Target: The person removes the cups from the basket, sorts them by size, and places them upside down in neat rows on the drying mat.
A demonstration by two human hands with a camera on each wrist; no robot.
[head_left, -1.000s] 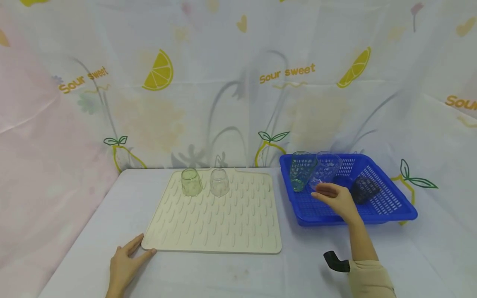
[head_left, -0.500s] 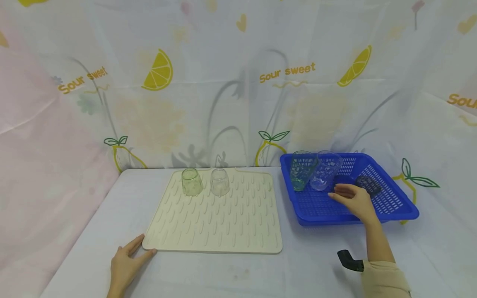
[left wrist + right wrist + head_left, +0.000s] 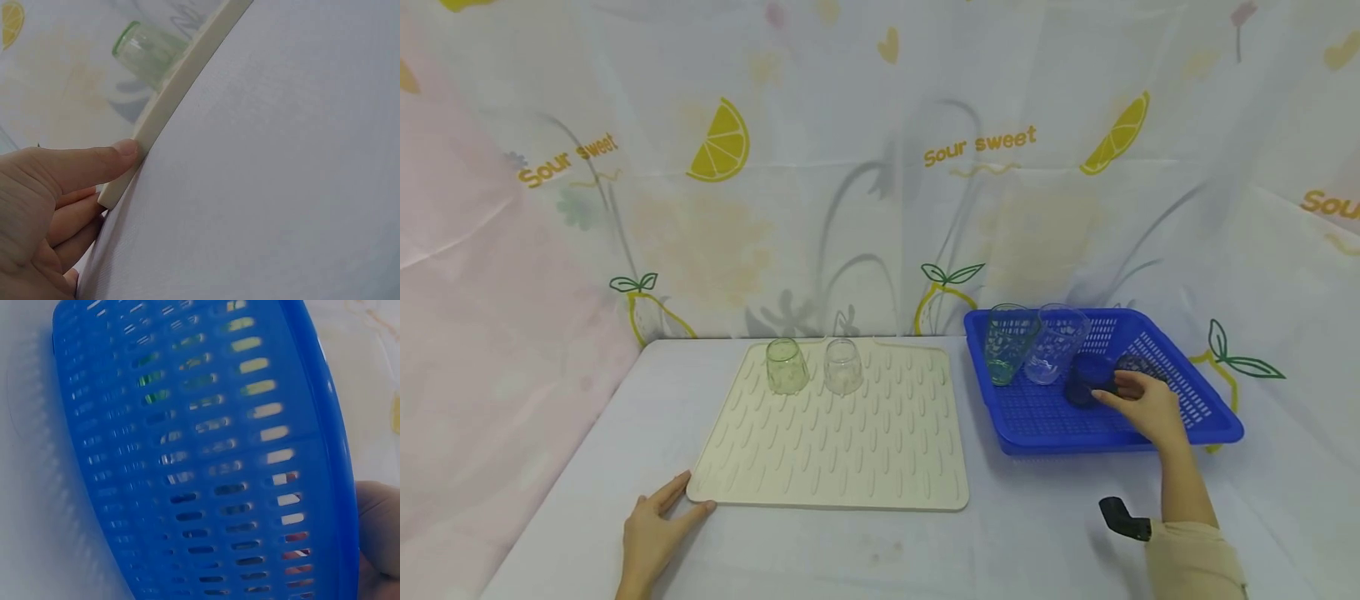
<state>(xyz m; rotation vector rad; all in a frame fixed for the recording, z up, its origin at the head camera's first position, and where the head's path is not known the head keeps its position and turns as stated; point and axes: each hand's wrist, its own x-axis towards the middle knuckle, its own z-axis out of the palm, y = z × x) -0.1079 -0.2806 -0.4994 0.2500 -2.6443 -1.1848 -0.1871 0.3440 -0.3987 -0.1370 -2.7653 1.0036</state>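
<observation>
My left hand [image 3: 651, 533] is at the near left corner of a cream drying mat [image 3: 827, 450], with its thumb against the front edge and its fingers along the left side. Two short glasses stand upside down at the back of the mat, a green-tinted glass [image 3: 787, 367] and a clear glass [image 3: 842, 367]. My right hand [image 3: 1150, 408] reaches into a blue plastic basket [image 3: 1011, 437], its thumb and fingertips apart over a dark glass [image 3: 1078, 393] lying there. Part of that glass is hidden behind the hand. In the right wrist view the basket wall hides the fingers.
Inside the basket, a tall green-tinted glass [image 3: 1006, 346] and a tall clear glass [image 3: 1052, 346] lean at the left back. A dark patterned glass [image 3: 1142, 367] shows behind the right hand. A printed curtain [image 3: 880, 208] hangs behind the white table [image 3: 820, 554].
My right hand has moved right inside the basket, from near the tall clear glass to the dark glass. The left hand and the mat keep their place.
</observation>
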